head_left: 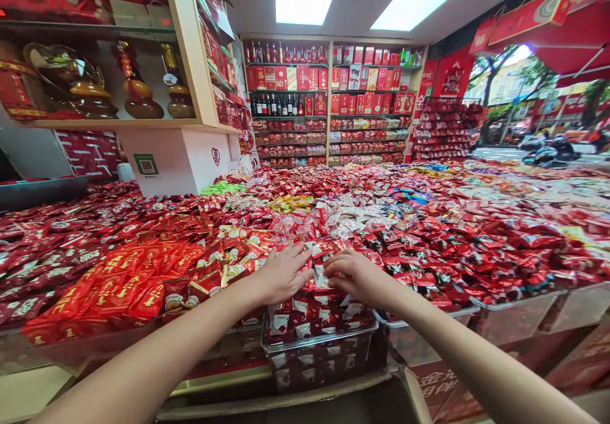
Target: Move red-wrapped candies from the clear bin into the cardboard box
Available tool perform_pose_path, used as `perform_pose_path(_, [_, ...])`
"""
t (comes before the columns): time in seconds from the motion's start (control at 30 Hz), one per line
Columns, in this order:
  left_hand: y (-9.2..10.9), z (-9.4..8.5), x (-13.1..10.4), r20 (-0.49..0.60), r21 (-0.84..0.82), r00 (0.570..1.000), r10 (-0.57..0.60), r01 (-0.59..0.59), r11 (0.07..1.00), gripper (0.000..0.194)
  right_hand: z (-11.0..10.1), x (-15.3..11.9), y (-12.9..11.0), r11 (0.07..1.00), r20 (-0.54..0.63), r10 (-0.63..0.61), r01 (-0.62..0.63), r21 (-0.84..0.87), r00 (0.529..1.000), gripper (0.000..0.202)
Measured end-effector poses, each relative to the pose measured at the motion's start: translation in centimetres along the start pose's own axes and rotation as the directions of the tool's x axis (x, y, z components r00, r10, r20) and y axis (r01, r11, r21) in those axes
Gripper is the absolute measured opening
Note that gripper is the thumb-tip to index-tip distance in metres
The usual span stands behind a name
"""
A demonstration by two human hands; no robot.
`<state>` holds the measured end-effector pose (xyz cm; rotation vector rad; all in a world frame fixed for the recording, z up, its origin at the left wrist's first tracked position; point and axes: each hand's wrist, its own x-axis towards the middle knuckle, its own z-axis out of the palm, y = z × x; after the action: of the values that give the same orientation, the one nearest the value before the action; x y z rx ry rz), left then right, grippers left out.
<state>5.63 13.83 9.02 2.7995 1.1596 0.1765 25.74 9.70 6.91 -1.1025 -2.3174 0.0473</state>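
Note:
My left hand (286, 274) rests on a pile of wrapped candies, palm down with its fingers stretched out and apart. Facing it across a small gap is my right hand (353, 275), its fingers loosely bent over the same pile and nothing visible held in them. Below both hands, dark red and white candy packets (305, 330) lie in rows in a clear plastic bin (328, 341). Some packets under the palms and fingers are hidden. Red and gold packets (238, 255) lie just left of my left hand.
An opened cardboard box (286, 405) stands below the bin at the front. Long red packets (128, 278) heap on the left, and red candy packets (443, 252) on the right. A white pillar (166, 160) rises at left under a display cabinet (190, 49). Stocked shelves (328, 106) line the back.

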Motion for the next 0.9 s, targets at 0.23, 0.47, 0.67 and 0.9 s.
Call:
perform_pose_path(0.23, [0.6, -0.5, 0.0, 0.025, -0.025, 0.997, -0.072, 0.072, 0.997, 0.068, -0.6, 0.2, 0.0, 0.999, -0.075, 0.029, -0.032, -0.037, 0.997, 0.009])
perform_pose_path(0.47, [-1.4, -1.4, 1.5, -0.035, -0.033, 0.995, -0.095, 0.094, 0.995, 0.056, -1.2, 2.7, 2.2, 0.964, -0.066, 0.209, -0.217, -0.154, 0.976, 0.028])
perform_pose_path(0.67, [-2.2, -1.2, 2.7, -0.040, -0.055, 0.997, -0.073, 0.070, 0.996, 0.035, -0.6, 4.5, 3.0, 0.949, 0.048, 0.244, -0.228, -0.218, 0.969, 0.018])
perform_pose_path(0.9, [-1.8, -0.8, 3.1, -0.052, -0.074, 0.999, 0.002, -0.006, 0.997, 0.025, -0.7, 3.9, 1.4, 0.948, 0.000, 0.188, -0.181, -0.260, 0.982, 0.014])
